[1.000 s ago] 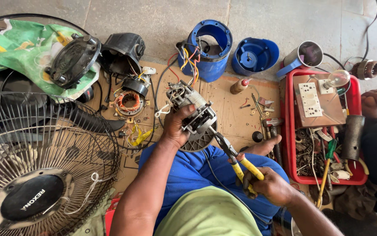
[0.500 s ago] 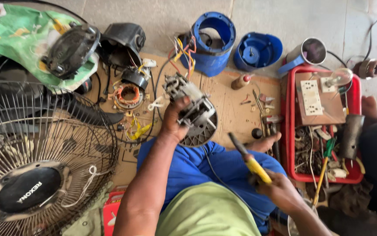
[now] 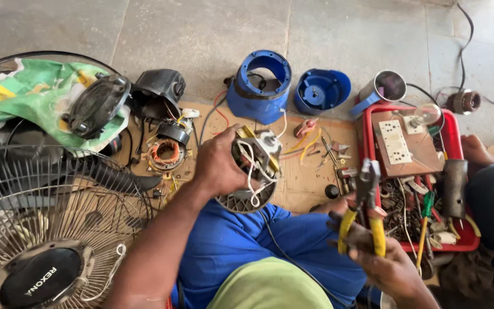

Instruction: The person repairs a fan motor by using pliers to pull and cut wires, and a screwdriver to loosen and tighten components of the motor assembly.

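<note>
Clamped in our left hand (image 3: 218,166) is a round grey metal fan motor with white wires looping over its top (image 3: 254,174), held above our blue-clad lap. To its right, our right hand (image 3: 387,263) is closed around yellow-handled pliers (image 3: 364,214), their jaws upward, beside the red plastic tray of tools (image 3: 469,240).

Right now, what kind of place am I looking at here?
Probably an informal floor-level repair spot for small electrical appliances: the left hand holds an opened motor with loose white wires, the right hand yellow-handled pliers, beside a red plastic tray of tools.
</note>
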